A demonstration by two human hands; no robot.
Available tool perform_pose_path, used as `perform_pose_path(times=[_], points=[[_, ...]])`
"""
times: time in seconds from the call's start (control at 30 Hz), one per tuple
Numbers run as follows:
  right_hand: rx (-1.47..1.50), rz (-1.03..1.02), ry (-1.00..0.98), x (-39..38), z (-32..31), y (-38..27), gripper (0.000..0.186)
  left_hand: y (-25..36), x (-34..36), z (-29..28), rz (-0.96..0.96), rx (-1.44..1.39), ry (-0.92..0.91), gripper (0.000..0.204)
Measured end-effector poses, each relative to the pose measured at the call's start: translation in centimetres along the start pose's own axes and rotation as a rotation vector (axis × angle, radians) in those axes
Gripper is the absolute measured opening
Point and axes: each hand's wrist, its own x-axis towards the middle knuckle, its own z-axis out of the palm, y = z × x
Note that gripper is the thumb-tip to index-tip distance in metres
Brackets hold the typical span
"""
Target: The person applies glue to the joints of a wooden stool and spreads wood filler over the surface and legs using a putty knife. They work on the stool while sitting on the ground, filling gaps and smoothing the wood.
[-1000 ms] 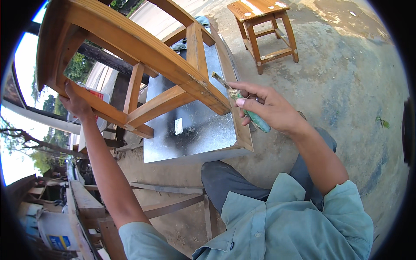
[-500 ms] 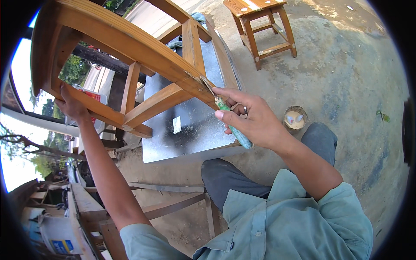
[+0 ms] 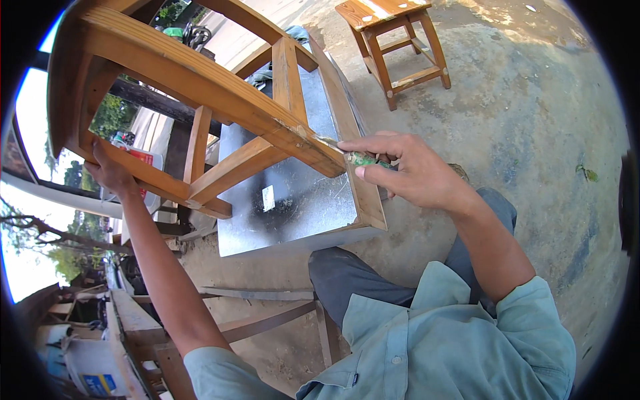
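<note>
A brown wooden stool (image 3: pixel 193 73) lies tilted on its side, its legs toward my right. My left hand (image 3: pixel 112 175) is closed round one of its legs, close to the seat. My right hand (image 3: pixel 420 170) grips a putty knife (image 3: pixel 362 159) by its worn green handle, the index finger stretched toward the blade. The thin blade lies against the upper leg near its foot, beside a pale, rough patch on the wood. Most of the handle is hidden in my fingers.
Below the stool stands a box-like table with a shiny dark top (image 3: pixel 300 217). A second stool (image 3: pixel 383 17) with pale patches stands on the concrete floor at the far right. A round bowl (image 3: pixel 460 173) shows partly behind my right wrist. Wooden bars (image 3: pixel 267 323) lie low at the left.
My right hand has turned the putty knife flatter and moved it slightly to the right, toward the leg's foot. It now covers most of the bowl. My left hand keeps its hold.
</note>
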Motion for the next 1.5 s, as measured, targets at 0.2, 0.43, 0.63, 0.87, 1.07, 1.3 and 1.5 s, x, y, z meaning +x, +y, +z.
perform_pose_path(times=[0.2,0.43,0.63,0.87,1.07,1.3,1.5], points=[[-0.144,-0.267,0.090,3.6,0.2,3.6,0.045,0.1,0.1,0.0,-0.034,0.019,0.005,0.062],[-0.113,-0.411,-0.031,6.4,1.5,7.0,0.053,-0.2,0.1,-0.2,-0.044,0.023,0.006,0.063],[-0.116,-0.352,-0.086,4.7,1.3,7.7,0.051,-0.3,0.1,-0.1,-0.033,0.036,0.007,0.065],[-0.146,-0.082,-0.028,1.5,-0.8,5.1,0.043,-0.4,0.3,-0.2,-0.048,0.028,0.001,0.068],[0.286,0.094,0.016,0.5,0.6,1.2,0.046,-0.2,0.1,-0.1,-0.023,0.026,0.006,0.068],[0.074,-0.193,0.004,2.5,2.6,2.2,0.047,0.3,-0.2,0.1,-0.022,0.060,0.041,0.064],[-0.006,-0.251,-0.088,2.0,1.4,4.4,0.047,-0.1,0.0,0.0,-0.021,0.051,0.038,0.062]])
